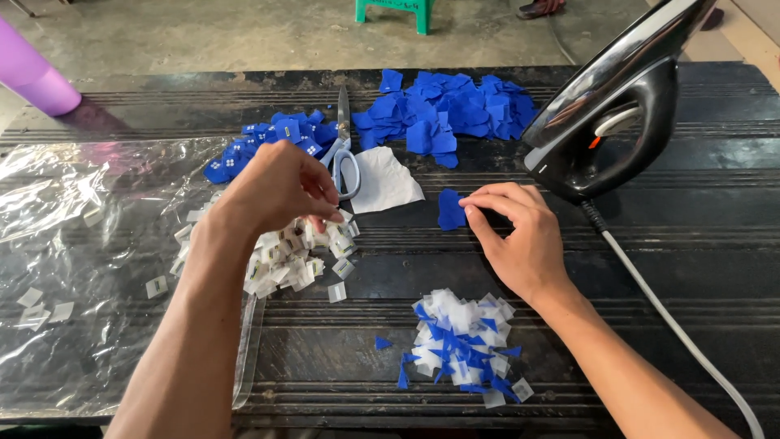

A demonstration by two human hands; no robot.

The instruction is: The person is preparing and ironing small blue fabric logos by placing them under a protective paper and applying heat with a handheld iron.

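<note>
- While the left hand (280, 185) hovered over a loose heap of small white tags (296, 254), its fingers were bunched narrow, tips pinched together at the heap's upper edge; whether a tag sat between them could not be told.
- The right hand (520, 236) lay flat-wristed on the dark ribbed table mat (390, 268), thumb and forefinger closed on the edge of a single blue fabric piece (449, 209), small and roughly square with soft corners.
- That blue piece rested on the mat between the two hands, just beside a crumpled white paper sheet (383, 180).
- Grey-handled scissors (344, 154) lay with blades shut, pointing away, partly behind the left hand.
- Two piles of blue fabric cutouts sat farther back: a smaller pile (268, 140) carrying white labels, and a larger plain pile (447, 114).
- Nearer the person, a mixed mound of white squares and blue scraps (461, 341) lay on the mat, well apart from either hand.
- A black electric iron (609, 114) stood upright on its heel at the right, its white cord (682, 333) trailing past the right forearm.
- Glossy, wrinkled clear plastic sheeting (81, 244) covered the table's left side, scattered with a few tags.
- A purple cylinder (32, 77) stood at the far left corner.
</note>
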